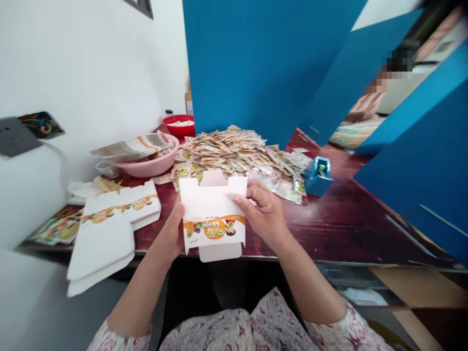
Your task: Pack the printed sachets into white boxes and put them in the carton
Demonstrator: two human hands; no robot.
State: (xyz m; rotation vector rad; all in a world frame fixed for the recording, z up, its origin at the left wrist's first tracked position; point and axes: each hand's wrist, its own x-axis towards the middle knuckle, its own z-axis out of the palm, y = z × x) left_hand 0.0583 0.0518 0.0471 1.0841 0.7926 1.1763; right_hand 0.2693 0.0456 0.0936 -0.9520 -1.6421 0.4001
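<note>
A white cardboard box (214, 207) with an orange printed band and cartoon faces is held up in front of me, its print upside down and its end flaps sticking out. Along its left side, my left hand (174, 225) grips the edge, with most fingers hidden behind the card. My right hand (265, 209) pinches the upper right edge between thumb and fingers. Behind the box spreads a large heap of small printed sachets (234, 151). To the left lies a stack of flat box blanks (106, 243) with the same orange print, jutting over the table edge.
A pink basin (146, 168) with a printed packet across it stands at the back left, a red bowl (179, 127) behind it. A blue tape dispenser (318, 176) sits right of the heap on the dark red table (329, 229). Blue panels (256, 63) rise behind; another person (369, 102) is beyond them.
</note>
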